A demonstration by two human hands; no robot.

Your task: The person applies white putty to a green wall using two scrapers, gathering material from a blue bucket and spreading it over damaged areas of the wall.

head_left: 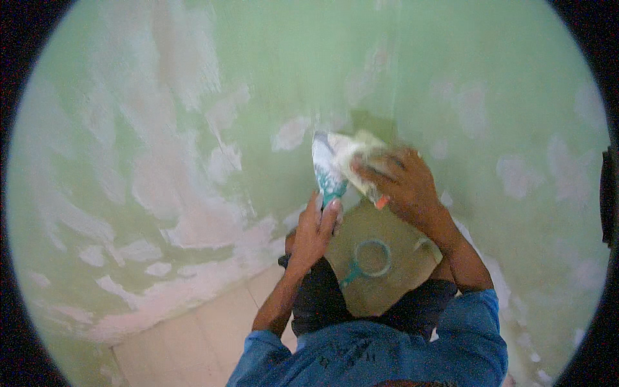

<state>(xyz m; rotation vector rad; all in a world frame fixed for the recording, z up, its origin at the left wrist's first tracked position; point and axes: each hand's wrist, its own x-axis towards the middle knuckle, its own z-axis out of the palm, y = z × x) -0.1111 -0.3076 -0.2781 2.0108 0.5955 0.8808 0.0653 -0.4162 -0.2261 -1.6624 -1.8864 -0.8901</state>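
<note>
My left hand (317,229) grips the teal handle of a putty knife (327,164), its blade smeared with white filler. A second, wider tool (354,161), coated in pale putty and showing an orange tip, is in my right hand (396,187), its fingers wrapped over it and blurred by motion. The working edges of both tools meet in front of me, against the view of the green wall (277,58). Between my legs lies a brownish sheet (412,258) with a pale ring (373,257) and a small teal piece (350,276) on it, hard to make out.
Pinkish-white filler patches (174,193) cover much of the green wall, especially on the left. A beige tiled floor (180,342) meets the wall at the lower left. A narrow dark object (606,197) is at the far right edge.
</note>
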